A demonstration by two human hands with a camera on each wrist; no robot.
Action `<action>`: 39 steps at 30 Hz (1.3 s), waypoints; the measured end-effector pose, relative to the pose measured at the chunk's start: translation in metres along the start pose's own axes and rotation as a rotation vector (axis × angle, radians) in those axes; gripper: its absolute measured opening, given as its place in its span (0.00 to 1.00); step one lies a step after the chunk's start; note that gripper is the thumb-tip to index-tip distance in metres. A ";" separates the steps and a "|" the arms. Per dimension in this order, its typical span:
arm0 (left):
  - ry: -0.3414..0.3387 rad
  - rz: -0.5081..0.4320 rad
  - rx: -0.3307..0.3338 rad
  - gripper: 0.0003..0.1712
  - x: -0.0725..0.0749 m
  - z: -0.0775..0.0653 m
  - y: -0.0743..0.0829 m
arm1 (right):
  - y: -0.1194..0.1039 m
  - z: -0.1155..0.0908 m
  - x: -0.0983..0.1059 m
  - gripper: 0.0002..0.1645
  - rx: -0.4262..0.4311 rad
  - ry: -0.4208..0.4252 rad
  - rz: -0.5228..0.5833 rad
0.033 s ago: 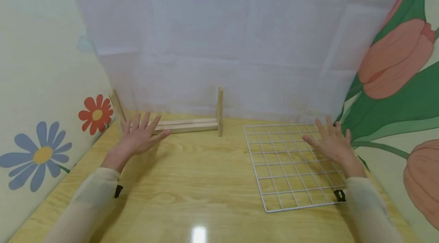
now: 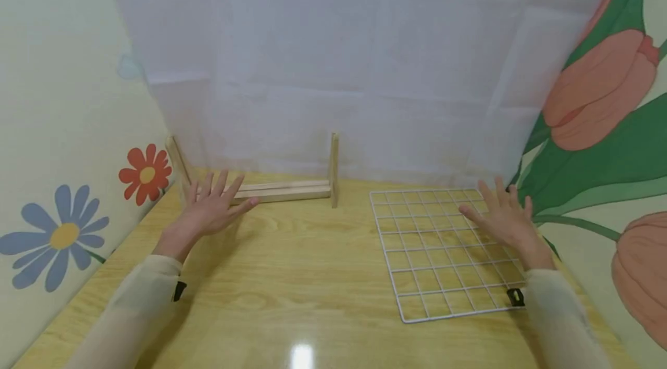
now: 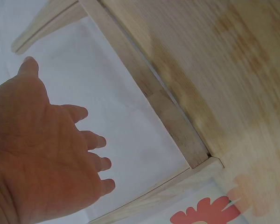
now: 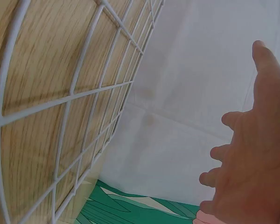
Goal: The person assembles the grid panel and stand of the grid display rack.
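Note:
My left hand [image 2: 208, 209] is held with fingers straight and spread, its palm bare in the left wrist view. It overlaps the left part of a pale wooden stand [image 2: 292, 191], which has a low double rail and an upright at each end. The stand's rail [image 3: 170, 116] fills the middle of the left wrist view. My right hand [image 2: 505, 221], fingers also spread and holding nothing, is over the right side of a white wire grid panel [image 2: 408, 321]. In the right wrist view the grid's bars [image 4: 67, 99] lie on the left, apart from the hand.
Both things rest on a wood-grain table [image 2: 302, 265]. A creased white sheet [image 2: 312, 68] hangs behind it. Walls painted with flowers close in the left and right sides, a red flower [image 2: 147, 174] near the stand and a large tulip [image 2: 599, 91] beyond the grid.

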State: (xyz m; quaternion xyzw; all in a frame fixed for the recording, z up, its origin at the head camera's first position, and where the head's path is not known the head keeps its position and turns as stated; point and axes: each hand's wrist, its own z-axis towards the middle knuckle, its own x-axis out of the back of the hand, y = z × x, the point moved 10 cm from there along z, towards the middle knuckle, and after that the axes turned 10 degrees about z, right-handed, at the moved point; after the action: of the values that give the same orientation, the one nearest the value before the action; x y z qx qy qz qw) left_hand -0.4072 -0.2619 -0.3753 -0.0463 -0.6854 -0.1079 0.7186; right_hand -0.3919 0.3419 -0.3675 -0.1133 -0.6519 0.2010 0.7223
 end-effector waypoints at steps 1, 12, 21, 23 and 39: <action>-0.003 0.007 0.000 0.56 0.000 0.000 0.002 | 0.001 -0.001 0.002 0.59 -0.001 0.005 -0.004; 0.236 -0.019 -0.136 0.48 0.043 -0.002 0.040 | -0.021 -0.011 0.045 0.46 0.143 0.144 0.126; 0.225 -0.199 -0.361 0.32 0.045 -0.014 0.140 | -0.019 -0.016 0.031 0.34 0.159 0.014 0.244; 0.207 -0.196 -0.418 0.29 0.041 -0.010 0.165 | -0.019 -0.017 0.023 0.33 0.165 -0.033 0.242; -0.093 -0.021 -0.574 0.32 -0.058 0.032 0.319 | -0.008 -0.019 0.000 0.32 0.146 -0.142 0.188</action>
State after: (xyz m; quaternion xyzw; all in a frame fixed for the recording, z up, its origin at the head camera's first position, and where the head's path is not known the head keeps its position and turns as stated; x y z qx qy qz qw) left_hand -0.3706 0.0600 -0.4049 -0.2453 -0.6594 -0.3028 0.6429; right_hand -0.3722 0.3361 -0.3666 -0.1066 -0.6715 0.3222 0.6587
